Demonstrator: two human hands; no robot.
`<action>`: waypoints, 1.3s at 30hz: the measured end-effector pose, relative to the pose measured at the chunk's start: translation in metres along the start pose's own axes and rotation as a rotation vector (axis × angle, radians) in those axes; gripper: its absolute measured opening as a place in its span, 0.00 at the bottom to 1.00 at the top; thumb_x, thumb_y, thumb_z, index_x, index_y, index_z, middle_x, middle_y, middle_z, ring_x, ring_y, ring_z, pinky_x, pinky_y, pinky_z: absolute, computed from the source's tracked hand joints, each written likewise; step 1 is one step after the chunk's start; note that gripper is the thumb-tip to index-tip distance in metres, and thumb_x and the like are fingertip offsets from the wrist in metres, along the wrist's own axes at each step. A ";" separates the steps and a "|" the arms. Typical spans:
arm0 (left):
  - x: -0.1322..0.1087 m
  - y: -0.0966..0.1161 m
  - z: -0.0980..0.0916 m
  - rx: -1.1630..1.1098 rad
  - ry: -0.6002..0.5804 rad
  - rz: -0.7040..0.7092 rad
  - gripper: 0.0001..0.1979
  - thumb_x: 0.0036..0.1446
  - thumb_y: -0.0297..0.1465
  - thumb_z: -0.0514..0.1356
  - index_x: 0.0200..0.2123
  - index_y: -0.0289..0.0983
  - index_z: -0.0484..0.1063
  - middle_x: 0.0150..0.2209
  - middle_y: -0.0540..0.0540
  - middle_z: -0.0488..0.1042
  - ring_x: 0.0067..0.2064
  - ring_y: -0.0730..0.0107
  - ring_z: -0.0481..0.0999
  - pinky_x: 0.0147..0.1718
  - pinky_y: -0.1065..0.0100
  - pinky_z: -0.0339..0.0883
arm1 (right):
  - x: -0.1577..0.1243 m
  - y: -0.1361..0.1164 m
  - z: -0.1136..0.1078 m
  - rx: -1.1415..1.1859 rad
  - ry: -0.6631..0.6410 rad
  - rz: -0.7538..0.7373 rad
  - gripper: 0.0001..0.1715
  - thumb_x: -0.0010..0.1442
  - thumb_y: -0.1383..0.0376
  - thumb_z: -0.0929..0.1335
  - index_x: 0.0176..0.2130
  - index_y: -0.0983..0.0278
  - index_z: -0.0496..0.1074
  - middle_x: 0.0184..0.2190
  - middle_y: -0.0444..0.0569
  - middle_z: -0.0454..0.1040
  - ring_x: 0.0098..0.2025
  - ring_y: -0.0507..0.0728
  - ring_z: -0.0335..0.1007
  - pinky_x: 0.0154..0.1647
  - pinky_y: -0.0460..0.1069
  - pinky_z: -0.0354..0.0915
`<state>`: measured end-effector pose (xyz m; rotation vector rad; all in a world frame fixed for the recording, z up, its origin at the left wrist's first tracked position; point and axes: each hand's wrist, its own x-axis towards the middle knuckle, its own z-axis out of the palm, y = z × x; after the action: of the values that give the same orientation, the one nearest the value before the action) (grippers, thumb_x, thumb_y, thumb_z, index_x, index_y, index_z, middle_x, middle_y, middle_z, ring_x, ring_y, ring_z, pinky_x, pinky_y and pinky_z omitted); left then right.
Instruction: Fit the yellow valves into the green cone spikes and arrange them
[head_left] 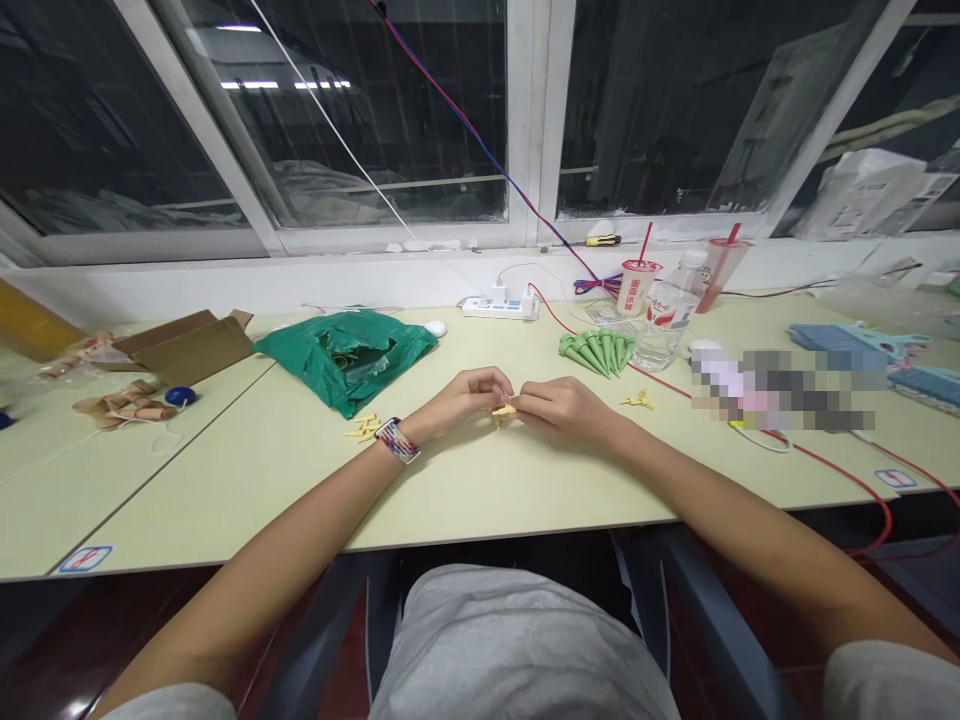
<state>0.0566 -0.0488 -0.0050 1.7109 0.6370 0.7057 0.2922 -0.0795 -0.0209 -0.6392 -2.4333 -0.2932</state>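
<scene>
A small folded piece of pale yellow paper (504,409) pinched between left hand (461,393) and right hand (562,410)

On the desk (225,480) I see a plastic bag (346,360) to the left of my left hand (457,400), and folded paper cones (596,352) behind my right hand (566,410). A power strip (499,308) lies behind the hands, and a water bottle (670,310) stands right of it.

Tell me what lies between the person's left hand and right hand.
A small yellow folded paper piece lies there, at the fingertips of the left hand and the right hand, in the head view.
</scene>
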 end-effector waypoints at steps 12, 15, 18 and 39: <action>0.000 0.003 0.000 0.000 0.018 0.017 0.17 0.58 0.39 0.72 0.43 0.35 0.75 0.33 0.45 0.81 0.32 0.68 0.80 0.38 0.66 0.73 | -0.001 0.005 0.003 0.465 0.152 0.269 0.17 0.74 0.53 0.66 0.41 0.61 0.76 0.35 0.49 0.77 0.32 0.54 0.70 0.35 0.49 0.63; 0.001 0.003 0.002 0.071 0.127 0.074 0.16 0.59 0.40 0.71 0.42 0.35 0.75 0.33 0.46 0.80 0.31 0.69 0.79 0.36 0.67 0.73 | -0.002 0.006 0.004 0.464 0.131 0.272 0.17 0.74 0.53 0.66 0.41 0.61 0.77 0.35 0.49 0.78 0.33 0.54 0.70 0.36 0.50 0.64; 0.001 0.004 0.003 0.107 0.148 0.086 0.14 0.61 0.41 0.69 0.40 0.35 0.76 0.31 0.47 0.78 0.31 0.70 0.77 0.35 0.68 0.72 | -0.002 0.006 0.004 0.460 0.119 0.254 0.17 0.74 0.53 0.66 0.43 0.60 0.77 0.36 0.50 0.79 0.33 0.55 0.71 0.37 0.50 0.64; 0.000 0.003 0.005 0.263 0.134 0.040 0.27 0.69 0.51 0.57 0.24 0.37 0.70 0.22 0.49 0.70 0.26 0.70 0.71 0.31 0.67 0.69 | -0.001 0.007 0.005 0.433 0.137 0.326 0.17 0.73 0.52 0.67 0.40 0.61 0.75 0.34 0.49 0.78 0.31 0.54 0.69 0.35 0.50 0.64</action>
<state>0.0605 -0.0524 -0.0030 1.9330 0.8200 0.7971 0.2942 -0.0719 -0.0256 -0.7708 -2.1199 0.3046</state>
